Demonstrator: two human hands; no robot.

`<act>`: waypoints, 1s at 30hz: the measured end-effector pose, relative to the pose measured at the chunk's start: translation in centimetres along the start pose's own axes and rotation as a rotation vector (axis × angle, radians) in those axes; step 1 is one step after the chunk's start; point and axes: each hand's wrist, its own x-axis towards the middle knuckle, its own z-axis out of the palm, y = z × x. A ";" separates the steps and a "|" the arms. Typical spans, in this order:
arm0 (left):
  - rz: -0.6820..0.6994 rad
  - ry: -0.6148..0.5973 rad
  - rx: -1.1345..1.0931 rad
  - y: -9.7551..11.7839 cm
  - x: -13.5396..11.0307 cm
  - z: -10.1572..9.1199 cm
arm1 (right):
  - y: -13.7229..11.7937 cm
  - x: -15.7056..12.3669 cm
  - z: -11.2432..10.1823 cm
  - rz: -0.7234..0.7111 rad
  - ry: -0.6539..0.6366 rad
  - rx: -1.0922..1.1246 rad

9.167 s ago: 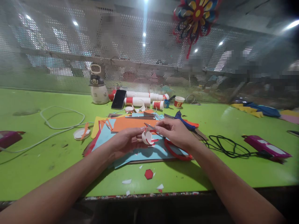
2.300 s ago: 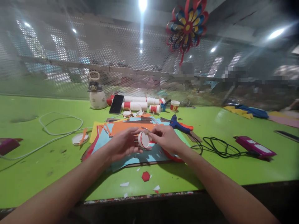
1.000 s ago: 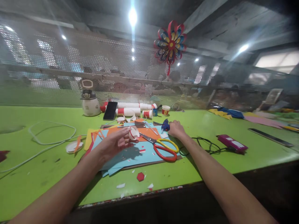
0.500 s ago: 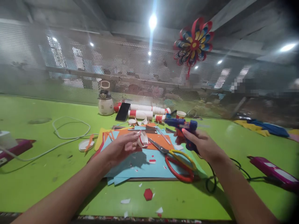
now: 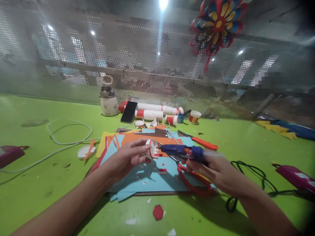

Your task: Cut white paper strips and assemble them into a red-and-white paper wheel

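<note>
My left hand (image 5: 128, 159) pinches a small white paper cup piece with red stripes (image 5: 150, 149) above a stack of coloured paper sheets (image 5: 147, 173). My right hand (image 5: 216, 170) grips a blue glue gun (image 5: 183, 151), held level with its nozzle pointing left at the cup piece. Red-and-yellow handled scissors (image 5: 194, 182) lie on the blue sheet just under my right hand. The glue gun's black cord (image 5: 248, 170) trails off to the right across the green table (image 5: 36, 183).
At the back stand a white bottle (image 5: 108, 101), a black phone (image 5: 129, 112), rolled white-and-red tubes (image 5: 152, 111) and a small paper cup (image 5: 195, 117). An orange knife (image 5: 203, 143), a white cable (image 5: 69, 137), magenta cases (image 5: 295, 175) and paper scraps (image 5: 157, 212) lie about.
My right hand put down the scissors, reached to the back right for the blue glue gun, lifted it and brought its nozzle to the cup piece in my left hand.
</note>
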 end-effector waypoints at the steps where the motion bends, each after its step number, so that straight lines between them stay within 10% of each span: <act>1: 0.003 -0.003 0.003 0.0 0.0 0.0 | -0.1 -0.1 0.1 -0.003 0.006 0.009; 30: -0.031 -0.063 -0.035 0.0 -0.5 0.8 | -0.8 0.1 1.3 0.012 0.113 0.077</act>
